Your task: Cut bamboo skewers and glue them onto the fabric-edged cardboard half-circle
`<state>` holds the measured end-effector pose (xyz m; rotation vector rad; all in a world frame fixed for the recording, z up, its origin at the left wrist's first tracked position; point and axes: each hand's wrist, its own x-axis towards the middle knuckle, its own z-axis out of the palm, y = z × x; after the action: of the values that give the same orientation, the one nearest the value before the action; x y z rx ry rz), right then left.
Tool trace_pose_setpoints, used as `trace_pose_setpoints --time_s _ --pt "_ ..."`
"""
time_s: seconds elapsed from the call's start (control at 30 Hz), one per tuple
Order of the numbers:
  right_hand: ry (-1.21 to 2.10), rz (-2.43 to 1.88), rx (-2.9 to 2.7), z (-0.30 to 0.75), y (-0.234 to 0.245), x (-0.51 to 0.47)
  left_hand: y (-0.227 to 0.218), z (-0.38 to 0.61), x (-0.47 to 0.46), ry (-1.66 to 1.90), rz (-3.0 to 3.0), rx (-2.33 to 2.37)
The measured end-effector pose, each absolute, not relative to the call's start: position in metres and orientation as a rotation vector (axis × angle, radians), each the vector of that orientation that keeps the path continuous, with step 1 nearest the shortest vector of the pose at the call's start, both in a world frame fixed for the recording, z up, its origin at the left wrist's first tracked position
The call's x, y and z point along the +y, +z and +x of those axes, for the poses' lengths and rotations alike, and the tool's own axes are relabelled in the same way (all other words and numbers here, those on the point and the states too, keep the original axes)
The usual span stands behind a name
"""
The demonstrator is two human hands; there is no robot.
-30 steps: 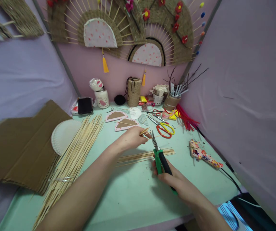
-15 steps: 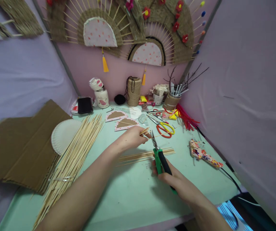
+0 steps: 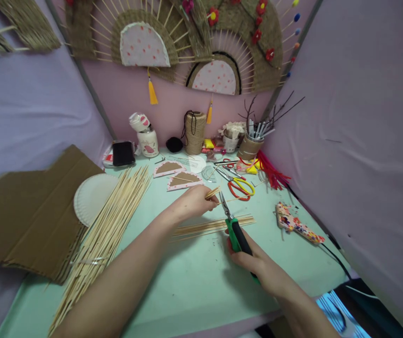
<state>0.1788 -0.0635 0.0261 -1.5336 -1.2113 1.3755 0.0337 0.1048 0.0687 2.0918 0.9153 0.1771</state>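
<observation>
Closed around a few thin bamboo sticks (image 3: 214,192), my left hand (image 3: 197,203) hovers over the middle of the table. My right hand (image 3: 248,253) grips green and black pruning shears (image 3: 237,234), their blades pointing up and away beside the held stick ends. Whether the blades touch a stick I cannot tell. Below the hands lies a small row of bamboo sticks (image 3: 208,227) on the mint cloth. A large bundle of bamboo sticks (image 3: 113,225) lies to the left of my left arm, bound with a clear band.
Cardboard sheets (image 3: 35,216) and a white paper plate (image 3: 94,199) lie at left. Behind the hands are two cardboard half-rounds (image 3: 185,180), scissors (image 3: 241,188) and a twine spool (image 3: 194,134). A flowery glue gun (image 3: 298,225) with a cord rests at right.
The shears' handles have closed together, and my right hand has shifted slightly right. My left hand keeps its hold on the sticks with hardly any movement.
</observation>
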Motion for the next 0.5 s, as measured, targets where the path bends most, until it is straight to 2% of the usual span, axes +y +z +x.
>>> trace_pose_setpoints --time_s 0.3,0.5 --pt "1.404 -1.499 -0.873 0.174 0.018 -0.058 0.067 0.035 0.106 0.107 2.104 0.921" --pt "1.375 -1.460 -0.876 0.191 0.020 -0.062 0.071 0.034 0.106 0.023 2.160 0.974"
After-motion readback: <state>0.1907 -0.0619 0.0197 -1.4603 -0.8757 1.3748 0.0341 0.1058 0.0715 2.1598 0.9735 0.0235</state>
